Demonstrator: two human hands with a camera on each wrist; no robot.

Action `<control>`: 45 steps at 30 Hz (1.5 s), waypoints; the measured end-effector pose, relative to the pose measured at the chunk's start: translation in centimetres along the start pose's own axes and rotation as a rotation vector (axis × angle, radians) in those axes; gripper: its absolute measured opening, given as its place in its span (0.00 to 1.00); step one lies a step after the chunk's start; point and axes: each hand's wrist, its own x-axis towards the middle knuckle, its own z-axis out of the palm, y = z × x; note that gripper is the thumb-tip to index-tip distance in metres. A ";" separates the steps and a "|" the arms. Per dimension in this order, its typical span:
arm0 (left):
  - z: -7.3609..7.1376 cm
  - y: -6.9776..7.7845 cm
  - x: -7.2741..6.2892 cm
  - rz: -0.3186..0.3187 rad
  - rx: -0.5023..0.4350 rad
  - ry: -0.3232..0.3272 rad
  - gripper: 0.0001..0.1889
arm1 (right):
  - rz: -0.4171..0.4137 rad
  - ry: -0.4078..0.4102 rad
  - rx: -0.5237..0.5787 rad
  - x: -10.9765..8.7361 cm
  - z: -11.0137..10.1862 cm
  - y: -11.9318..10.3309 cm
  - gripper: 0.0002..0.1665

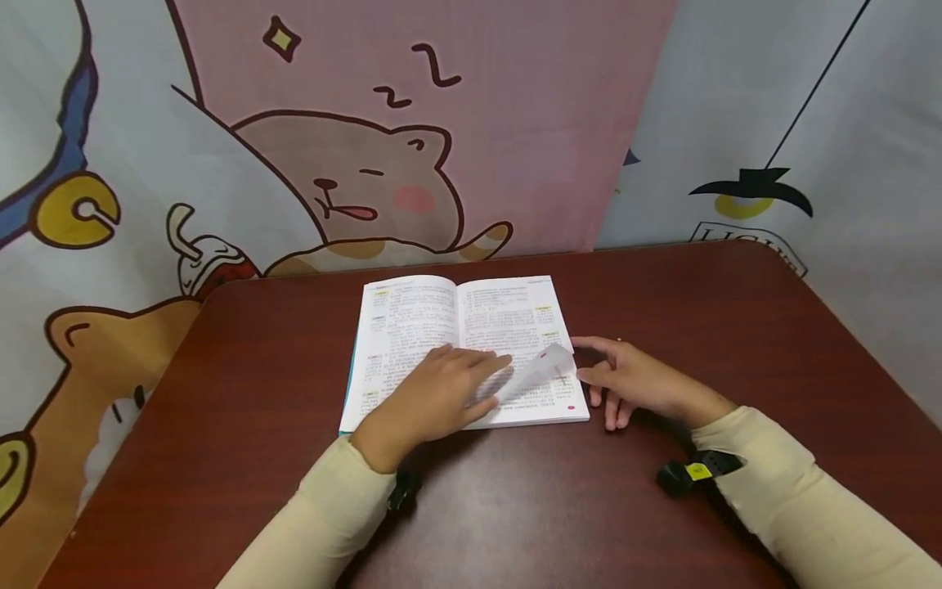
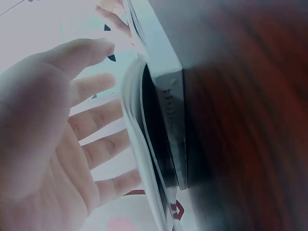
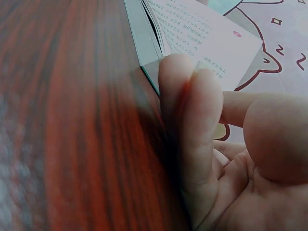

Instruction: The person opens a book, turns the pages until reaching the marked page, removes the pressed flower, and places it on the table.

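Observation:
An open book point(image 1: 508, 307) with printed pages and coloured margin marks lies on the table. One page point(image 1: 540, 370) at its lower right is lifted and curls up, its printed corner also showing in the right wrist view. Over the lower middle of the book is my left hand point(image 1: 441, 393), its fingers spread and reaching across the pages; the left wrist view shows the palm facing the raised page edges. At the book's right edge is my right hand point(image 1: 636, 380), index finger and thumb pointing toward the pages. Its fingertips point(image 3: 175, 72) overlap the book's corner in the right wrist view.
The dark red-brown table point(image 1: 515, 507) extends around the book on all sides. Behind it hangs a cloth backdrop point(image 1: 545, 123) printed with cartoon animals. Both wrists carry black straps, the right one with a yellow-labelled device point(image 1: 680, 476).

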 end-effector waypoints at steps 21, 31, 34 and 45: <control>-0.3 0.0 0.3 0.044 0.101 0.200 0.45 | -0.010 -0.011 -0.009 0.1 0.0 -0.1 0.43; -0.7 0.1 0.5 0.114 0.199 0.180 0.23 | -0.007 -0.011 -0.014 -0.1 0.0 -0.4 0.43; -0.7 0.1 0.4 0.120 0.206 0.168 0.22 | -0.002 -0.004 -0.010 -0.1 0.0 -0.4 0.42; -0.3 -0.1 0.3 0.147 0.202 0.159 0.18 | -0.005 -0.005 -0.007 0.1 0.0 -0.1 0.43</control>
